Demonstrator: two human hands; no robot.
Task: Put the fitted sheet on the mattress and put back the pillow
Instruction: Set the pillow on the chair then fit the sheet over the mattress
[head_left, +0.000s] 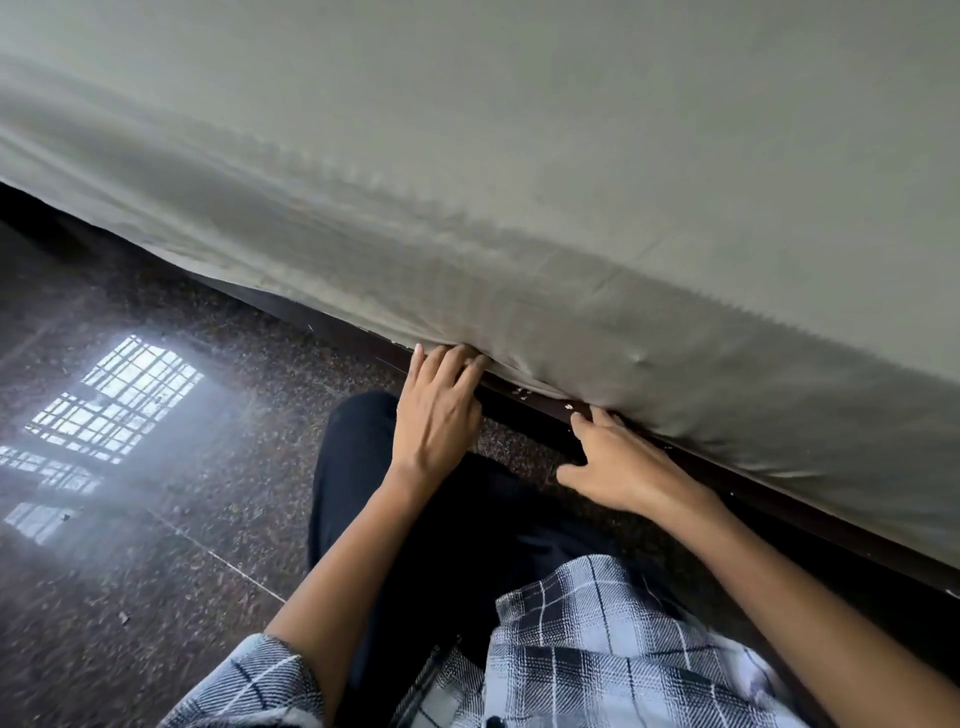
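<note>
A grey-green fitted sheet (519, 182) covers the top and the near side of the mattress, which fills the upper half of the view. The sheet's lower edge (524, 364) meets the dark wooden bed frame (524, 402). My left hand (439, 410) has its fingertips pressed against that edge, where sheet and frame meet. My right hand (621, 465) lies a little to the right, fingers reaching under the sheet's edge, thumb spread out over the frame. The mattress itself is hidden under the sheet. No pillow is in view.
Dark speckled stone floor (208, 467) lies to the left and below, with a bright window reflection (114, 400) on it. My dark trouser leg (363, 467) and checked shirt (597, 649) are close to the bed frame.
</note>
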